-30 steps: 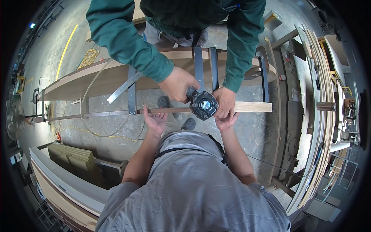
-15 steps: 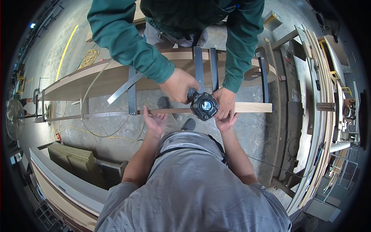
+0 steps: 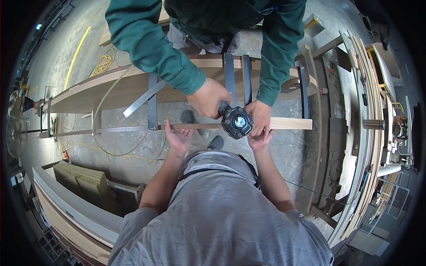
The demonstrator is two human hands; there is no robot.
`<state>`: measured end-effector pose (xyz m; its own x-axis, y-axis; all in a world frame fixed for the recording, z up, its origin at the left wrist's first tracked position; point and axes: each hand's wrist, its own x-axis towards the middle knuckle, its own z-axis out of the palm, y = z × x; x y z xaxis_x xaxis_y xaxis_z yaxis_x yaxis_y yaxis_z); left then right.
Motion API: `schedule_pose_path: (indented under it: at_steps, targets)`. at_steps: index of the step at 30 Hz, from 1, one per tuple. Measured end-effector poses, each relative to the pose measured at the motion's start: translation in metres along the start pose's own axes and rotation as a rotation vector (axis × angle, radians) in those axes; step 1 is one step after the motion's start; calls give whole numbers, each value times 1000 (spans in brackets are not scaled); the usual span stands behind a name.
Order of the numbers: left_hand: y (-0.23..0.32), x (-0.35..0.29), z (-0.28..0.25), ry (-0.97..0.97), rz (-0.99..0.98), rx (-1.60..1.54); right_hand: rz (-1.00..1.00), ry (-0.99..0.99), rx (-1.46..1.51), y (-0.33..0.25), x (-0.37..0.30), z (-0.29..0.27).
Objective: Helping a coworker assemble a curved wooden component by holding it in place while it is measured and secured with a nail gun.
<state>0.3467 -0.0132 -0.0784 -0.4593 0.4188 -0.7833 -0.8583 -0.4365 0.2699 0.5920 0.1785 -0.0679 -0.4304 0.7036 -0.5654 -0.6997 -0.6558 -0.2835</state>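
A long narrow wooden strip (image 3: 290,123) runs crosswise in front of me, pale at its right end and darker brown to the left. My left hand (image 3: 179,138), palm up, has its fingers under the strip and its thumb up at the near side. My right hand (image 3: 260,141) holds the strip from below, its fingers partly hidden by a co-worker's hand (image 3: 257,116) on top. Between my hands the co-worker's other hand (image 3: 208,98) grips a black power tool (image 3: 238,122) with a round capped head, resembling a nail gun, over the strip. The tool's lower end is hidden.
Dark metal bars (image 3: 229,75) cross a long curved wooden panel (image 3: 111,91) on the far side. A steel ruler (image 3: 140,102) lies aslant at left. A thin hose (image 3: 108,95) loops nearby. Stacked boards (image 3: 84,179) stand near left; long planks (image 3: 372,97) line the right.
The power tool and the co-worker's gripping hand have shifted slightly right along the strip. My hands stay in place. At the far left edge, part of another person has come into view.
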Motion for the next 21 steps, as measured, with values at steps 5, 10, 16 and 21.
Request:
schedule_pose_path:
  at_steps: [5,10,16,21]
  targets:
    - [0,-1,-1,-7,7,0,1,7,-15,1,0,1]
    - [-3,-1,4,3,16,20,6,-27,-23,-3,5,-2]
    - [-1,0,2,-7,-2,7,2,-37,-35,-1,3,-1]
    - [-2,0,2,23,-2,-12,-2,-18,-30,0,1,1]
